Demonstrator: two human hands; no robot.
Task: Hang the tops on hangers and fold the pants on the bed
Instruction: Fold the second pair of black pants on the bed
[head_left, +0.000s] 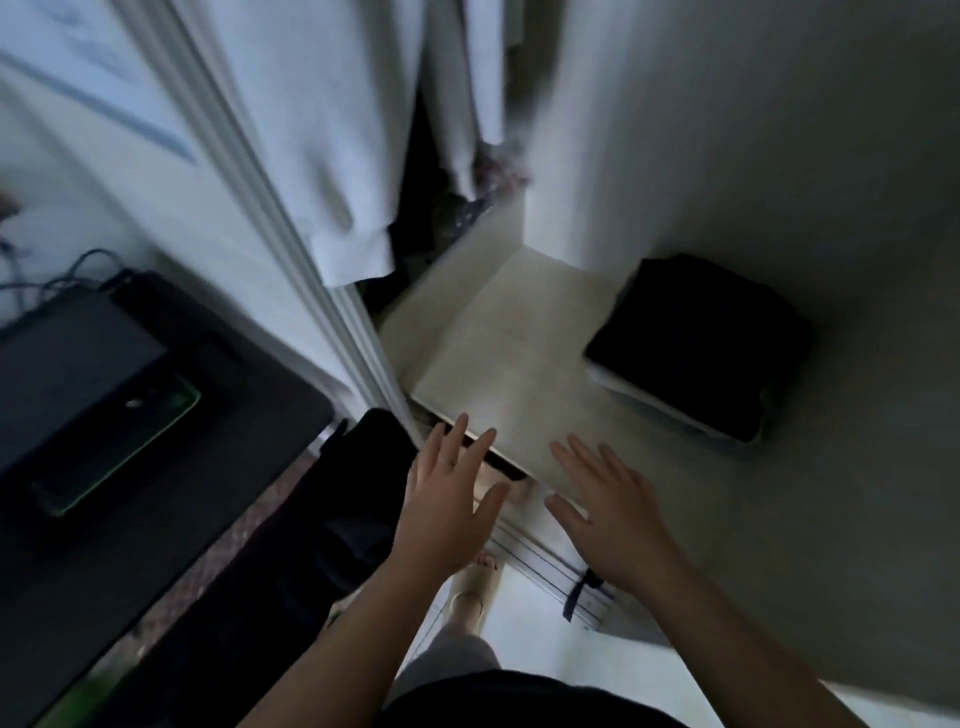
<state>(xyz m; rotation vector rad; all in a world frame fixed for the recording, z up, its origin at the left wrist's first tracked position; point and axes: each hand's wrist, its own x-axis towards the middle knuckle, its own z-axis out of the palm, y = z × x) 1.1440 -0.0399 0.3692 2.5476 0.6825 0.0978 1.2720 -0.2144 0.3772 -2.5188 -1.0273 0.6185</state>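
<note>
both hands are empty. the left hand (447, 499) and the right hand (608, 514) hover with fingers straight and spread, grasping nothing, above the front lip of the pale wooden wardrobe shelf (498, 353). beyond the right fingertips, well apart, a folded black garment (696, 343) lies on something white. ahead of the left fingertips hang blurred white long-sleeved tops (332, 156), cuffs dangling. a limp black cloth (363, 467) sags just beside the left little finger. these fabrics are likely light, soft, floppy and not fragile. the folded piece wants flat palms slid under its fold, and a top wants a pinch at each shoulder.
</note>
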